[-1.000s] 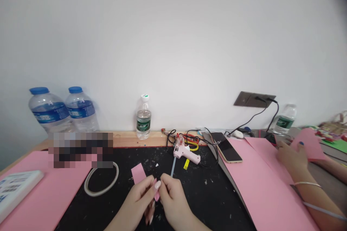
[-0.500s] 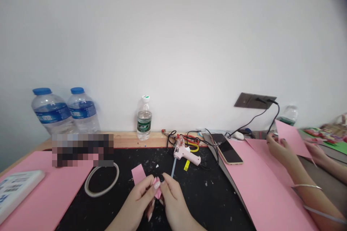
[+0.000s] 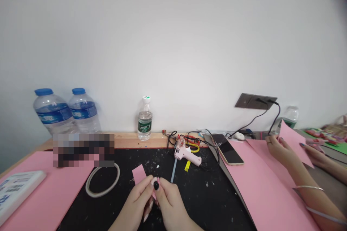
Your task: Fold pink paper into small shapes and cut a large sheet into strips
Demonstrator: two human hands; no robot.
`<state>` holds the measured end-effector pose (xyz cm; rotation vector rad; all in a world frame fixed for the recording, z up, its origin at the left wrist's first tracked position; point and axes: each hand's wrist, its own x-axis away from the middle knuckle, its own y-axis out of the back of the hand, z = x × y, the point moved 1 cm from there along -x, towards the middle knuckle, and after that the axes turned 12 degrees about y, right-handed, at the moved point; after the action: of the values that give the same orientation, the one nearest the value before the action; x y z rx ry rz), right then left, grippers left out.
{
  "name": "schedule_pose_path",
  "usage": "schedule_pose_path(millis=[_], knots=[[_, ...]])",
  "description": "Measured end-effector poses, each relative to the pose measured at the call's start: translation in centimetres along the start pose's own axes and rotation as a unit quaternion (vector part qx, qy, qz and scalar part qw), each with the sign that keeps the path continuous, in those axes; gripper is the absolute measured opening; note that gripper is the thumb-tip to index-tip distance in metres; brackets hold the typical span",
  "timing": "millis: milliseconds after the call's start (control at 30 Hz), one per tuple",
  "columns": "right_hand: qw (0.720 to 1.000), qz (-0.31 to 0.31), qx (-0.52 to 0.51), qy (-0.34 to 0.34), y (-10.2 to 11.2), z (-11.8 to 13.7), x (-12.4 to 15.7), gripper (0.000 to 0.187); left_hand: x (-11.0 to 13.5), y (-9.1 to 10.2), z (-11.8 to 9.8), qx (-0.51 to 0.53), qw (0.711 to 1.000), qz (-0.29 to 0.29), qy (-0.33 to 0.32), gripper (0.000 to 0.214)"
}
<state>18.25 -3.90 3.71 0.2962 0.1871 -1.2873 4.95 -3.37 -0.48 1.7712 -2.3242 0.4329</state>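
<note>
Between my two hands is a small folded piece of pink paper (image 3: 154, 195), mostly covered by my fingers. My left hand (image 3: 137, 198) pinches it from the left, thumb on top. From the right, my right hand (image 3: 169, 196) presses its black-nailed thumb down on the paper, close against the left thumb. A flat pink paper strip (image 3: 139, 174) lies on the black mat (image 3: 211, 195) just beyond my left fingers. Past my right hand rests a pale pink glue gun (image 3: 188, 155) with a glue stick (image 3: 174, 170) jutting toward me.
A roll of tape (image 3: 117, 180) and pink sheets (image 3: 78, 176) lie left. Bottles (image 3: 145, 126) stand along the wall. Scissors (image 3: 193, 148), cables and a phone (image 3: 230, 151) sit at the back. At right, another person's hands (image 3: 283, 153) hold a pink sheet (image 3: 294, 140).
My right thumb has moved left over the folded paper, and my hands have come closer together, hiding more of it. The other person's sheet has tilted and shifted slightly.
</note>
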Motion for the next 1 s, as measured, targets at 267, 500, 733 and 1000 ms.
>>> schedule_pose_path(millis=[267,500,733,1000], knots=[[1.000,-0.015,0.004,0.002,3.4,1.9,-0.5,0.032,0.2,-0.2,0.0,0.014,0.999,-0.042,0.001,0.046],[1.000,-0.002,0.022,-0.011,0.5,0.1,0.3,0.023,0.6,-0.5,-0.2,0.008,0.996,-0.083,-0.021,0.045],[0.998,-0.017,0.062,-0.006,-2.8,-3.1,0.4,0.034,0.6,0.0,-0.5,-0.091,0.987,-0.108,-0.073,0.038],[0.985,-0.044,0.167,0.030,-3.0,-3.9,0.3,0.033,0.5,-0.5,0.1,-0.029,0.996,-0.081,-0.010,0.042]])
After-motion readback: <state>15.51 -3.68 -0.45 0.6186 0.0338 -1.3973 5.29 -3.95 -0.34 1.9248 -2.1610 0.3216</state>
